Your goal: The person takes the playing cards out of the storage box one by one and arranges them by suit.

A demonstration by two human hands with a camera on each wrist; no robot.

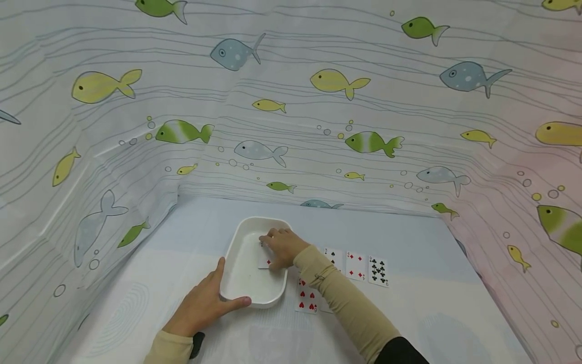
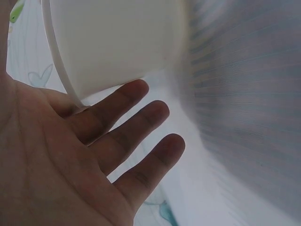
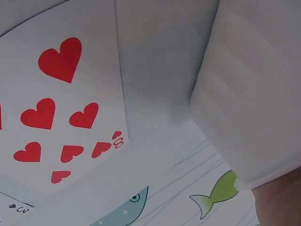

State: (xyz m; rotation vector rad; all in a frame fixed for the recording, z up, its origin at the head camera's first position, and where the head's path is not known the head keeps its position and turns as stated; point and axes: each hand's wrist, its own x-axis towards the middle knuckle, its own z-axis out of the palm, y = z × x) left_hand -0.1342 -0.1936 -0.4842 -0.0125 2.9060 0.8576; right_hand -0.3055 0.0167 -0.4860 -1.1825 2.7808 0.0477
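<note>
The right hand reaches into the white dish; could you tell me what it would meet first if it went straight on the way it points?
Probably the far-left wall of the white dish. The right hand rests on a red-suited card inside it, fingers pointing that way; depth is unclear.

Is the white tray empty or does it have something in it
Not empty. The white tray has one red-suited card inside, under the right hand; the left hand rests against the tray's near rim.
</note>
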